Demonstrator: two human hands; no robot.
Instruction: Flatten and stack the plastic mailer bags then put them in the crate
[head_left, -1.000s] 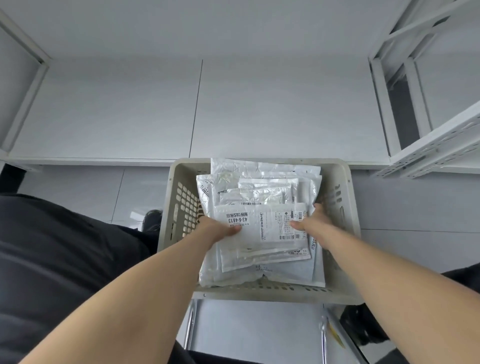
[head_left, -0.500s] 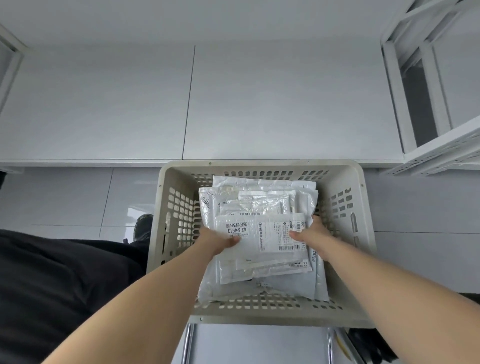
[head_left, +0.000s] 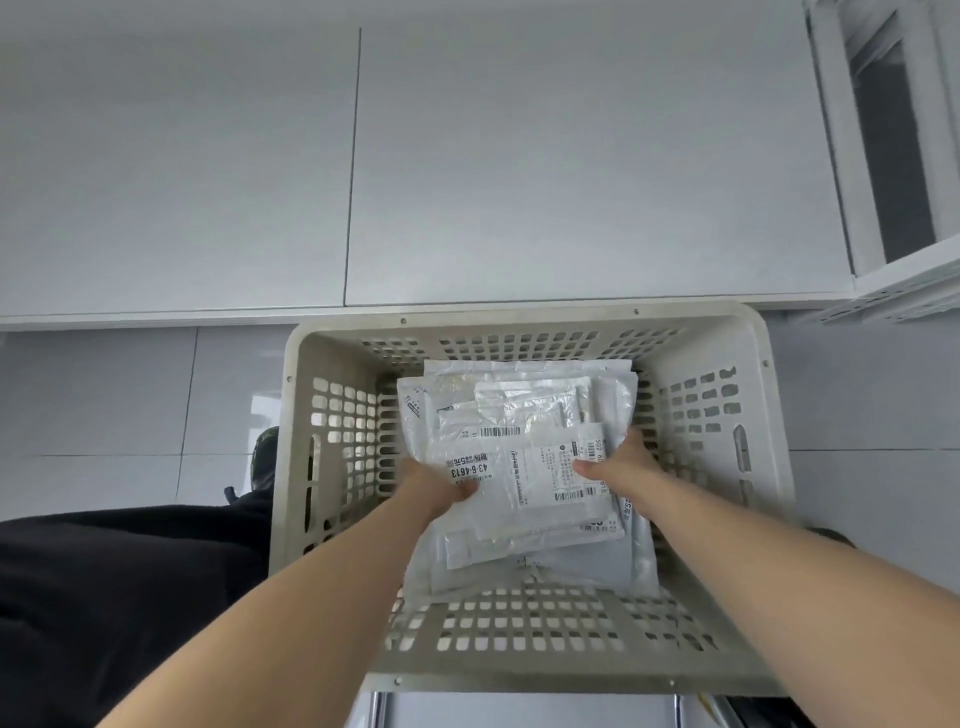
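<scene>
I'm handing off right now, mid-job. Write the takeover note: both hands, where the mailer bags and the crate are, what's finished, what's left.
Left hand: gripping the left edge of the stack of mailer bags, thumb on top.
Right hand: gripping the stack's right edge, thumb on the top label.
Stack: flattened and piled, inside the crate, held by both hands; whether it rests on the bottom cannot be told.
Crate: in front of the white table, which shows no bags.
Done: flattening, stacking, bringing the stack into the crate.
Left: set the stack flat on the crate bottom, let go, take both hands out.
</scene>
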